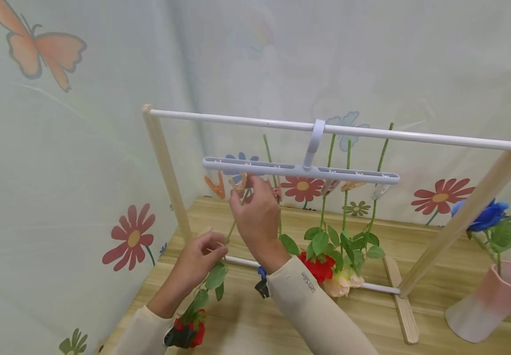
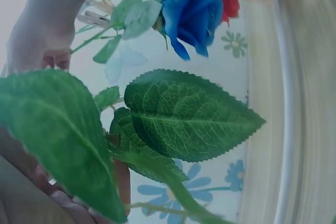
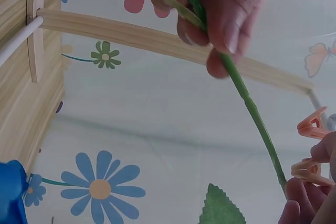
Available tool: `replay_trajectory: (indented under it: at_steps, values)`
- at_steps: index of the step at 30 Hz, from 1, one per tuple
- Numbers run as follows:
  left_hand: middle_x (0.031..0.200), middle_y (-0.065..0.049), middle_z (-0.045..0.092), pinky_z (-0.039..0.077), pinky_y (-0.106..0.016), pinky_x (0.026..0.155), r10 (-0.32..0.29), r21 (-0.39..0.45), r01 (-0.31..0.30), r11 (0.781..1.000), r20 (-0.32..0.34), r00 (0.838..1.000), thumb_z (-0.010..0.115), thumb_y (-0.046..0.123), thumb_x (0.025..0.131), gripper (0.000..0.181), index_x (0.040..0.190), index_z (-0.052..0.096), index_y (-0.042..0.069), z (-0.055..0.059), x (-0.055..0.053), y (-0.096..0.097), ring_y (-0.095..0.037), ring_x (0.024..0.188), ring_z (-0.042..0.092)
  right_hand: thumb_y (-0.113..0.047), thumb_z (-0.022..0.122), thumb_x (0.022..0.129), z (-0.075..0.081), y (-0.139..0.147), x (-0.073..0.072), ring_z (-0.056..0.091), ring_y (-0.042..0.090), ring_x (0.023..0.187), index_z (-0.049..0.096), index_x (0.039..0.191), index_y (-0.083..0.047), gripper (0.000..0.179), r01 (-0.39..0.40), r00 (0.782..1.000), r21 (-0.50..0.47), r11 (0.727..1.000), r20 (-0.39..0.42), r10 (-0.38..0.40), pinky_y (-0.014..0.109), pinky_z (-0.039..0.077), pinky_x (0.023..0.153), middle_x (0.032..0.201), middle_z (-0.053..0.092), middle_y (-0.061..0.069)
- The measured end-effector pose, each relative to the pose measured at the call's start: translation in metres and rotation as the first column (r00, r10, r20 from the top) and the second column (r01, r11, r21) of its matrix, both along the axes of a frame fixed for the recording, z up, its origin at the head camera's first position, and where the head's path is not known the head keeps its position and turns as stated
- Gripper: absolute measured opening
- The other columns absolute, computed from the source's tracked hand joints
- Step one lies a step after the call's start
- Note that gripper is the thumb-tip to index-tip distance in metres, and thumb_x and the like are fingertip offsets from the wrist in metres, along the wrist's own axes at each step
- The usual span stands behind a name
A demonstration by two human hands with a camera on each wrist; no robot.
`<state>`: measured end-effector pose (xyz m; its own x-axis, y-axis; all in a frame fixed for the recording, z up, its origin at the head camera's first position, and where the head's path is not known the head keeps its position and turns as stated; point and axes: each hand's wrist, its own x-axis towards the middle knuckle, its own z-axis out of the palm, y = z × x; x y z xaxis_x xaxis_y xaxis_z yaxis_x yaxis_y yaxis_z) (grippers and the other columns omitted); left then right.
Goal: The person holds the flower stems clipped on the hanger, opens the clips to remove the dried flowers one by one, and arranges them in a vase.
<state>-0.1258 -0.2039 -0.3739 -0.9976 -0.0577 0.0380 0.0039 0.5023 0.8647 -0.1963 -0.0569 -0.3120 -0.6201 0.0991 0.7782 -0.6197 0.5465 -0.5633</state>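
My left hand (image 1: 197, 261) pinches the green stem (image 3: 252, 114) of a red artificial rose (image 1: 198, 335), whose bloom hangs low by the left wrist. Big serrated leaves (image 2: 189, 114) of that stem fill much of the left wrist view. Up at the pale grey hanger (image 1: 264, 168), my right hand (image 1: 257, 217) pinches a light orange clip (image 3: 304, 171), second from the left. The stem's upper end reaches those right fingertips. An orange clip (image 1: 214, 186) hangs at the hanger's left end, with no flower in it.
The hanger hooks over the white rod (image 1: 237, 119) of a wooden stand (image 1: 166, 172). Farther right, clips hold upside-down flowers, among them a red one (image 1: 319, 268), a cream one (image 1: 341, 283) and a blue rose (image 2: 191, 17). A pink-white vase (image 1: 481, 305) with a blue flower (image 1: 488, 217) stands at right.
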Motion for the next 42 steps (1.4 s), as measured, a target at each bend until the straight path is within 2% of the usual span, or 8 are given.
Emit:
replay_trajectory:
  at_steps: [6,14,22,30,37,42]
  values:
    - [0.099,-0.006,0.071,0.054,-0.027,0.070,0.032,-0.028,-0.032,0.999,0.005,0.999,0.069,0.018,0.097,0.022,0.119,0.070,0.013,-0.002,0.008,-0.006,-0.014,0.084,0.066,-0.020,0.075,0.090,-0.001,0.007,0.005,0.069,0.018,0.070,0.067,0.119,-0.006,0.032,-0.014,1.000,0.017,1.000,-0.006,0.015,0.029,0.057,0.059,0.099,0.076,0.006]
    - [0.090,-0.002,0.071,0.053,-0.023,0.067,0.032,-0.116,-0.039,0.992,-0.058,0.998,0.071,0.016,0.096,0.012,0.107,0.072,0.015,-0.005,0.014,-0.007,-0.011,0.079,0.064,-0.019,0.076,0.090,-0.007,0.016,0.015,0.070,0.018,0.069,0.069,0.112,-0.006,0.027,-0.033,0.998,0.021,0.999,-0.057,0.034,0.029,0.058,0.058,0.098,0.076,0.007]
    - [0.089,-0.001,0.072,0.053,-0.021,0.067,0.038,-0.147,-0.051,0.988,-0.086,0.996,0.072,0.014,0.095,0.011,0.106,0.072,0.014,-0.007,0.021,-0.008,-0.010,0.079,0.065,-0.018,0.076,0.091,-0.010,0.022,0.021,0.072,0.017,0.068,0.069,0.109,-0.006,0.023,-0.062,0.992,0.011,0.998,-0.113,0.062,0.029,0.060,0.060,0.101,0.077,0.007]
    - [0.087,0.002,0.071,0.054,-0.025,0.075,0.035,-0.210,-0.065,0.976,-0.143,0.989,0.073,0.014,0.094,0.009,0.102,0.073,0.015,-0.009,0.023,-0.010,-0.010,0.084,0.066,-0.016,0.076,0.091,-0.012,0.030,0.024,0.074,0.017,0.071,0.069,0.112,-0.006,0.024,-0.127,0.986,-0.018,0.992,-0.107,0.125,0.026,0.059,0.060,0.102,0.076,0.008]
    - [0.082,0.006,0.070,0.055,-0.026,0.075,0.015,-0.263,-0.075,0.962,-0.222,0.975,0.075,0.014,0.091,0.007,0.097,0.073,0.018,-0.009,0.023,-0.009,-0.007,0.080,0.065,-0.009,0.078,0.087,-0.015,0.040,0.032,0.074,0.018,0.072,0.068,0.115,-0.002,0.030,-0.161,0.975,-0.001,0.987,-0.152,0.159,0.025,0.058,0.059,0.102,0.076,0.010]
    - [0.080,0.008,0.070,0.054,-0.026,0.071,0.011,-0.308,-0.109,0.945,-0.304,0.953,0.077,0.016,0.089,0.008,0.095,0.074,0.019,-0.007,0.022,-0.007,-0.007,0.078,0.064,-0.007,0.079,0.084,-0.010,0.049,0.042,0.073,0.018,0.070,0.068,0.112,-0.002,0.030,-0.165,0.953,0.049,0.985,-0.249,0.172,0.026,0.058,0.059,0.099,0.076,0.011]
